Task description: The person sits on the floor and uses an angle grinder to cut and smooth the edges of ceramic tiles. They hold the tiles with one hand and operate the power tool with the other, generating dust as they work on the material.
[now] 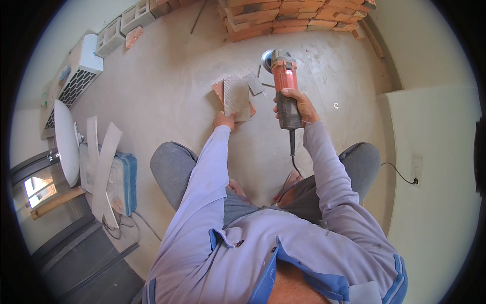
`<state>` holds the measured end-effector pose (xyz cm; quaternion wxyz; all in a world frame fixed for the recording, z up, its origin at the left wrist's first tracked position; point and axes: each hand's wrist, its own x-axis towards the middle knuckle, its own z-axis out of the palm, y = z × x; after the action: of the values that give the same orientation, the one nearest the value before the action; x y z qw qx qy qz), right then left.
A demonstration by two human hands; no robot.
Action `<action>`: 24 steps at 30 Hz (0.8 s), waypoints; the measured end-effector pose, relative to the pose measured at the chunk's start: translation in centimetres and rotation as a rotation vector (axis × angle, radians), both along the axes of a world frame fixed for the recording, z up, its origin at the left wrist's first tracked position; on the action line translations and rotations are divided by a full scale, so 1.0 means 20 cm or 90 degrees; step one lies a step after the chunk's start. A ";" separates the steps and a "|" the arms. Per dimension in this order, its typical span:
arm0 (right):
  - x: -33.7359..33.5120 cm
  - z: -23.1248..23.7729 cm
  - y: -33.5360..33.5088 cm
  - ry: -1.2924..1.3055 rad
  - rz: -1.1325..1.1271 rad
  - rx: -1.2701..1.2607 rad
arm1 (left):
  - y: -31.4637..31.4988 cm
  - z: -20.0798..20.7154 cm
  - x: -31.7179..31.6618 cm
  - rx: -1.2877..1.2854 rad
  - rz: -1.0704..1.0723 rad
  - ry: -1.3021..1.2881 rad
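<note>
My right hand (302, 105) is wrapped round the dark rear handle of a red and black angle grinder (286, 76). The grinder's disc (267, 59) points away to the far left of its head, and a black cord hangs from its near end. My left hand (224, 120) grips the near edge of a grey tile piece (236, 96) with slanting ridges on its upper face. Under the tile lies an orange brick piece (217, 89), sticking out on both sides. A small grey offcut (254, 84) lies just to the right of the tile. The disc is apart from the tile.
Stacked orange bricks (273, 20) stand at the far side. Hollow concrete blocks (135, 18) line the far left wall. A blue case (125, 180), long pale strips (106, 162) and a white rounded panel (66, 144) stand left. A cord runs to a wall socket (416, 172) at right.
</note>
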<state>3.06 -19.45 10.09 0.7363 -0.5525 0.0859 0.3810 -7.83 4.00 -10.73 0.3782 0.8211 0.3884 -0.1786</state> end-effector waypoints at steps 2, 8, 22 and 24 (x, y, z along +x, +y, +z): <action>0.03 -0.08 -0.03 0.066 0.012 -0.007 | -0.09 0.18 0.03 0.016 0.055 0.010; 0.04 -0.26 0.14 0.101 0.101 -0.054 | -0.15 0.18 0.01 0.006 0.116 -0.013; 0.08 -0.28 0.24 0.098 0.157 -0.168 | -0.24 0.02 0.10 -0.031 0.140 -0.064; 0.09 -0.27 0.27 0.114 0.161 -0.156 | -0.27 0.02 0.12 -0.018 0.165 -0.050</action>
<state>4.82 -14.03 4.70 0.5992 -0.6084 0.1262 0.5048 -5.48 -1.38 -10.41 0.4245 0.7651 0.4736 -0.1013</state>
